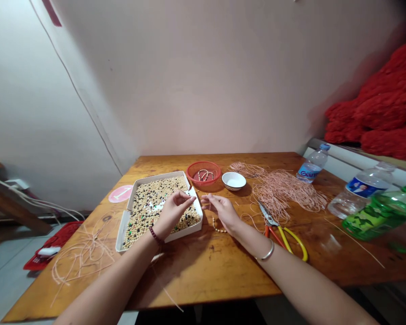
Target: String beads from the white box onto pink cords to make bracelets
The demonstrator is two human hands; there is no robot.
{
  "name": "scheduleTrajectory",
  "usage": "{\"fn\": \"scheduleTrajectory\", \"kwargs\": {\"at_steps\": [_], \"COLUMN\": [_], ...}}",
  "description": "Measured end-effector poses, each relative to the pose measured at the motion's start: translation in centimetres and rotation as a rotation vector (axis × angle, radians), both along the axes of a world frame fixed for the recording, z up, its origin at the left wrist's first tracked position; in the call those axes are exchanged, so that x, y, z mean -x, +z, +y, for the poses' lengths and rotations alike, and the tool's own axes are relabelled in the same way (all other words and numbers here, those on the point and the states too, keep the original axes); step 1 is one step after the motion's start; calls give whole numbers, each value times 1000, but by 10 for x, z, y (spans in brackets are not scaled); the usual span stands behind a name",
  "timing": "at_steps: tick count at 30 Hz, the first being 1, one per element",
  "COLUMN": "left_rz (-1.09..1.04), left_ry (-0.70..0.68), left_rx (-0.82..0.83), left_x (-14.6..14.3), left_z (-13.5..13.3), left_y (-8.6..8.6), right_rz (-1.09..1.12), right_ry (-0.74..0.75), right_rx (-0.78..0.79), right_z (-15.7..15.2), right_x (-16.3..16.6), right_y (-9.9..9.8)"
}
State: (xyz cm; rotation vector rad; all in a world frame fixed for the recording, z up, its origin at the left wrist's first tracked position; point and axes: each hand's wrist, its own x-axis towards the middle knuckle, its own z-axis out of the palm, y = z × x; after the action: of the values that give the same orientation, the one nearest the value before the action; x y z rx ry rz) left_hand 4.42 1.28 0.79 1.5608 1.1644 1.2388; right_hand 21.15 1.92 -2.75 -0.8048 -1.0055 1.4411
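Note:
My left hand (176, 208) is over the right side of a white box lid (123, 228) full of small beads (145, 198), mostly cream with black and a few green ones. Its thumb and fingertips are pinched together; whatever they hold is too small to make out. Facing it, just right of the lid, my right hand (223, 212) has its fingers closed on a thin cord. A short curve of strung cream beads (219, 230) hangs or lies below that hand. The two hands are close but apart.
Behind my hands stand a red mesh basket (192, 178) with beaded strings and a white bowl (233, 181). To the right are pink cord (287, 192), yellow-and-red-handled pliers (284, 237) and plastic bottles (360, 192). Loose cord (84, 255) lies at the left.

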Motion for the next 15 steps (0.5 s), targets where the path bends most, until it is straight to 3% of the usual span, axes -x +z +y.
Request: {"fn": "scheduleTrajectory", "kwargs": {"at_steps": [9,15], "left_rz": [519,603], "left_ry": [-212,-235], "left_rx": [-114,-118], "left_x": [2,3], "left_z": [-4,-2], "left_y": [-7,-11], "right_rz": [-273,-362], "right_ry": [15,18], "right_rx": [-110,-140], "right_z": [4,5], "right_x": [-1,-2], "right_y": [-9,-7]}}
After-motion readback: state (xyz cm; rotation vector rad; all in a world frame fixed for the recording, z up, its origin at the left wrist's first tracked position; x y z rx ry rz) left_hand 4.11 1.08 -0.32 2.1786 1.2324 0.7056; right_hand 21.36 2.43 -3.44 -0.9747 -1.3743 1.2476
